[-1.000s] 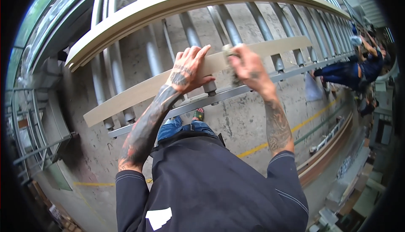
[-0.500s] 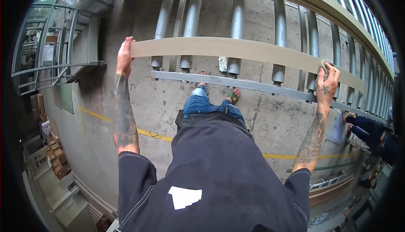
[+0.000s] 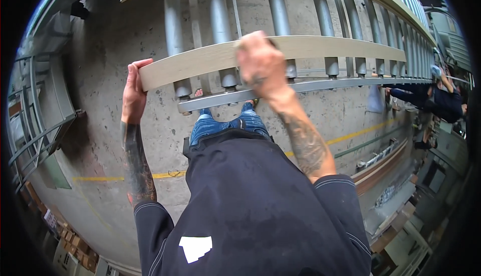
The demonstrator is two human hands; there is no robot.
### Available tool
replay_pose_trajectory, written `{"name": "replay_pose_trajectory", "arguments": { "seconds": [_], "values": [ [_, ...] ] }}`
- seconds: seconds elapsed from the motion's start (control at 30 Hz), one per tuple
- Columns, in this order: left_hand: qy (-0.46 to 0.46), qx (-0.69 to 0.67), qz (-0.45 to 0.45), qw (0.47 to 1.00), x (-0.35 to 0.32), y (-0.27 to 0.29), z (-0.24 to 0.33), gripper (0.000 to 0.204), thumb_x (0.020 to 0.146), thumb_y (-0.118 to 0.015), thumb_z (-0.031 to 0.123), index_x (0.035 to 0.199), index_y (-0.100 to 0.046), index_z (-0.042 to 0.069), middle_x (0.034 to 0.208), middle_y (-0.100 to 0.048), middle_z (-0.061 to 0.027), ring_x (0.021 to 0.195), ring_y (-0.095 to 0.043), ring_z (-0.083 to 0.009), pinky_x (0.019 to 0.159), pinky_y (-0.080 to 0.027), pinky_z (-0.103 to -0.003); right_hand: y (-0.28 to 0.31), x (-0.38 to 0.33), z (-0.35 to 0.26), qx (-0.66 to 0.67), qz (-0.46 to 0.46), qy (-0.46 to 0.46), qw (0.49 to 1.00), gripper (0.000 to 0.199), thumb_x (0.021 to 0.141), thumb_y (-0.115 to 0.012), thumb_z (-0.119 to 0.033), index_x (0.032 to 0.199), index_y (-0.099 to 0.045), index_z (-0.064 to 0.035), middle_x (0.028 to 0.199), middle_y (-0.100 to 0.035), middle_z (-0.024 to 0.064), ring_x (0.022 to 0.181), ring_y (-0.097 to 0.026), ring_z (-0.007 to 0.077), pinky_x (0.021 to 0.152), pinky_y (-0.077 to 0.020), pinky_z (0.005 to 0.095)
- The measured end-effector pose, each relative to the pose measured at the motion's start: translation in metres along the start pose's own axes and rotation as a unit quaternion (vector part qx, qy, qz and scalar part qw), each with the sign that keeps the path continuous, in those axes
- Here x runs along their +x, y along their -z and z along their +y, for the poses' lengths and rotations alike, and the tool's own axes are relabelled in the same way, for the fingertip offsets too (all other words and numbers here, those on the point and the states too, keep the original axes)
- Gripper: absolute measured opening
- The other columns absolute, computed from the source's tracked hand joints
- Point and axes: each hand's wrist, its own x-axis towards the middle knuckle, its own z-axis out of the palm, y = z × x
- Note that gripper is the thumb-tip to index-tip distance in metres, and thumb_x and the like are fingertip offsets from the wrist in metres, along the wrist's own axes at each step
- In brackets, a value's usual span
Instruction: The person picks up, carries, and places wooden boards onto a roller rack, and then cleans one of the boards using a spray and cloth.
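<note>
the board point(image 3: 320, 49) lies flat across the rollers point(image 3: 220, 20) of the conveyor, in front of the person. the left hand point(image 3: 133, 91) has a clenched grip on the board's left end. the right hand point(image 3: 260, 65) presses on top near the middle; it is blurred, so i cannot tell if its grip is closed. the board seems already placed on the rollers, and probably only pushing or aligning is left. another person point(image 3: 435, 98) works far at the right.

Cardboard boxes point(image 3: 75, 253), brown and rectangular, stand stacked on the floor at the lower left edge of the view. A white, roughly rectangular patch point(image 3: 195, 247) sits on the chest of the person's dark shirt. No screens or signs are visible.
</note>
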Motion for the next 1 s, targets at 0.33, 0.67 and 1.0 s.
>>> {"name": "replay_pose_trajectory", "arguments": {
  "seconds": [0.33,0.67,1.0],
  "values": [
    [0.076,-0.308,-0.083,0.945,-0.003,0.018,0.003,0.089,0.098,-0.023,0.069,0.153,-0.019,0.0,0.146,-0.042,-0.0197,0.135,-0.043,-0.028,0.111,-0.035,-0.042,0.027,0.012,0.011,-0.121,0.102,-0.111,0.981,0.015,0.095,-0.057,-0.017,0.101,-0.06,-0.0036,0.092,-0.061,0.0135,0.081,-0.063,0.0271,0.074,-0.0517,0.0387],
    [0.168,-0.499,-0.199,0.826,0.0,0.035,-0.007,0.105,0.089,-0.017,0.082,0.152,-0.021,-0.002,0.153,-0.033,-0.0215,0.14,-0.036,-0.032,0.118,-0.025,-0.048,-0.132,0.04,-0.184,-0.002,-0.037,0.069,0.997,0.012,0.085,-0.061,-0.012,0.095,-0.056,-0.0086,0.091,-0.056,0.0111,0.079,-0.065,0.0291,0.063,-0.0551,0.0401],
    [0.154,-0.574,-0.189,0.781,-0.011,0.028,-0.001,0.105,0.087,-0.019,0.083,0.154,-0.018,0.002,0.157,-0.025,-0.0215,0.145,-0.026,-0.0344,0.12,-0.018,-0.054,-0.068,0.03,-0.153,0.132,0.029,-0.021,0.991,0.013,0.088,-0.062,-0.005,0.1,-0.059,-0.0006,0.092,-0.06,0.0169,0.083,-0.064,0.033,0.073,-0.0521,0.0381]
  ]
}}
